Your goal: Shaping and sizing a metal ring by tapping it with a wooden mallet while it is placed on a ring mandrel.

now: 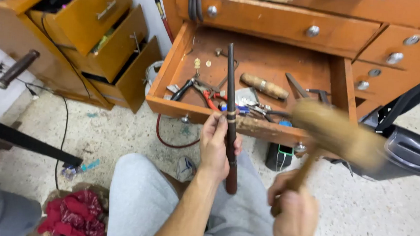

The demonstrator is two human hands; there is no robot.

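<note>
Dark rod (230,100) stands near upright over the lap, long axis vertical, left hand (215,149) clamped round its middle. Right hand (293,218), closed on the mallet (338,134), holds its blurred head just right of the rod.

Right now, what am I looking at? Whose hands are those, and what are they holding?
This is one picture, taken by a camera worn on a person's head, so you look down just as they do. You see their knees in grey trousers and their own two hands.

The left hand holds a long dark tapered rod upright, with a small ring around it. The right hand grips a wooden mallet; its head looks blurry because it is moving.

In front is an open wooden drawer of a workbench. Inside lie pliers with red handles, a wooden-handled tool and other small metal tools. A red cloth lies on the floor at lower left.
</note>
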